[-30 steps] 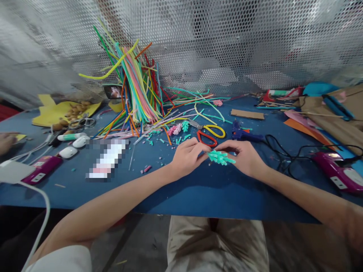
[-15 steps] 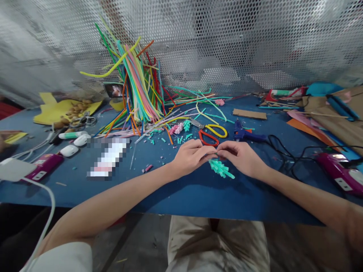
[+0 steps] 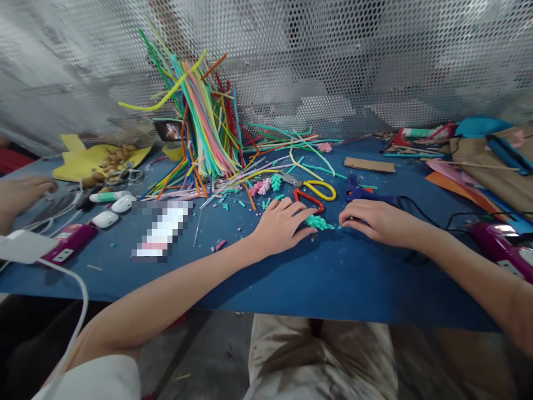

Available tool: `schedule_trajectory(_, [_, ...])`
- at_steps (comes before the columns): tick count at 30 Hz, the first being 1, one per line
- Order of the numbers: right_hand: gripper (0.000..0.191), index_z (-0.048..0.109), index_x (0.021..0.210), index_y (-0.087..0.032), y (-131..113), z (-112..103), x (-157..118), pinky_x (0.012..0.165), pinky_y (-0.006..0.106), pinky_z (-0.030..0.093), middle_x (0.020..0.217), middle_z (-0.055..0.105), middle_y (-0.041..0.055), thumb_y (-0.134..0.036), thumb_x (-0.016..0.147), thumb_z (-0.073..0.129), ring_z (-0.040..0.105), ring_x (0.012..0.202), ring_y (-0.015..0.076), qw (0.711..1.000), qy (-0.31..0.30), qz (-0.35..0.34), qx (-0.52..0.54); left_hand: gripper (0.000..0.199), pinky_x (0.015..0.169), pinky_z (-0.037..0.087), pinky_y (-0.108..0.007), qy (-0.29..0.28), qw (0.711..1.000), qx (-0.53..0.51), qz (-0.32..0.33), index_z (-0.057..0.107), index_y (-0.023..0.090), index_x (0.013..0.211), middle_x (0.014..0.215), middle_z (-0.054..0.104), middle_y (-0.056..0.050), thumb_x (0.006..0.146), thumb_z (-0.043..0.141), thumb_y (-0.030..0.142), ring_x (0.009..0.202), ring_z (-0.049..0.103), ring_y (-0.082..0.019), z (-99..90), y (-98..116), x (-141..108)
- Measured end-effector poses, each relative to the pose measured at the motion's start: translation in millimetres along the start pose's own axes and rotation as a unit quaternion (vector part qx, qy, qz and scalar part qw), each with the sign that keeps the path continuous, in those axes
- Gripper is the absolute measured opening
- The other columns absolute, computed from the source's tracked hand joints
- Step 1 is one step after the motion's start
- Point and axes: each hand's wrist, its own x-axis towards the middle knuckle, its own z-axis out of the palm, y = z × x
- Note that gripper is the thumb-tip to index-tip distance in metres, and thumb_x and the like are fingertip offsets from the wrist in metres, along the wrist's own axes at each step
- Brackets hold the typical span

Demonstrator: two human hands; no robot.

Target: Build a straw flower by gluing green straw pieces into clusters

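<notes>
A green sprig made of short pipe-cleaner pieces [image 3: 318, 222] lies between the thumb and index finger of my left hand [image 3: 280, 226], its narrow tip pointing right. The other fingers of that hand reach forward over the table. My right hand [image 3: 377, 223] is to the right of the tip, thumb and fingers pinched at a small green piece of pipe cleaner [image 3: 340, 226]. Just beyond my hands are scissors with red and yellow handles [image 3: 320, 190]. A blue glue gun [image 3: 364, 191] lies behind my right hand.
A bundle of colored pipe cleaners [image 3: 204, 122] stands at the back, with cut bits scattered before it. A blurred-out phone-like object [image 3: 164, 230] lies left. Purple power strips [image 3: 70, 243] sit at both sides. Another person's hand [image 3: 25, 194] is at far left.
My hands have come apart; the right has moved right, away from the sprig. The sprig has turned from pointing down-right to pointing right. Another person's hand has come further in at far left.
</notes>
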Motion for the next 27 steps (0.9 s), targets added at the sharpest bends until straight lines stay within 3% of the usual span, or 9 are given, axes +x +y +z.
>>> schedule_trajectory(9, [0.029, 0.070, 0.099, -0.023, 5.7, 7.7, 1.3, 0.084, 0.038, 0.051, 0.095, 0.073, 0.0063, -0.038, 0.102, 0.045, 0.067, 0.090, 0.0226, 0.999, 0.010, -0.015, -0.037, 0.060, 0.085, 0.034, -0.040, -0.009, 1.000, -0.014, -0.010, 0.050, 0.023, 0.146, 0.131, 0.061, -0.011, 0.100, 0.040, 0.061, 0.110, 0.050, -0.027, 0.9, -2.3, -3.5])
schedule_trajectory(21, [0.026, 0.069, 0.094, -0.022, 7.1, 9.2, 2.8, 0.086, 0.040, 0.049, 0.091, 0.072, 0.0068, -0.034, 0.101, 0.047, 0.065, 0.088, 0.0233, 0.998, 0.014, -0.028, -0.062, 0.035, 0.085, 0.032, -0.040, 0.037, 0.998, -0.058, 0.003, 0.062, 0.026, 0.127, 0.122, 0.069, -0.006, 0.103, 0.047, 0.046, 0.106, 0.055, -0.022, 0.2, -5.9, -2.6])
schedule_trajectory(23, [0.023, 0.068, 0.095, -0.023, 3.3, 5.0, 1.5, 0.084, 0.038, 0.049, 0.092, 0.072, 0.0063, -0.035, 0.100, 0.050, 0.066, 0.087, 0.0229, 0.997, 0.048, -0.004, -0.053, 0.033, 0.086, 0.032, -0.039, 0.045, 0.997, -0.061, -0.002, 0.062, 0.028, 0.128, 0.119, 0.072, -0.004, 0.103, 0.048, 0.045, 0.106, 0.059, -0.021, -1.3, -5.6, -3.0])
schedule_trajectory(27, [0.014, 0.069, 0.095, -0.026, -9.9, -0.5, -2.6, 0.078, 0.037, 0.050, 0.090, 0.073, 0.0044, -0.034, 0.095, 0.057, 0.066, 0.081, 0.0221, 0.979, 0.197, 0.049, -0.036, 0.033, 0.084, 0.034, -0.038, 0.049, 0.997, -0.057, -0.028, 0.064, 0.028, 0.126, 0.106, 0.077, -0.002, 0.103, 0.050, 0.046, 0.093, 0.068, -0.018, -0.4, -4.6, -3.1])
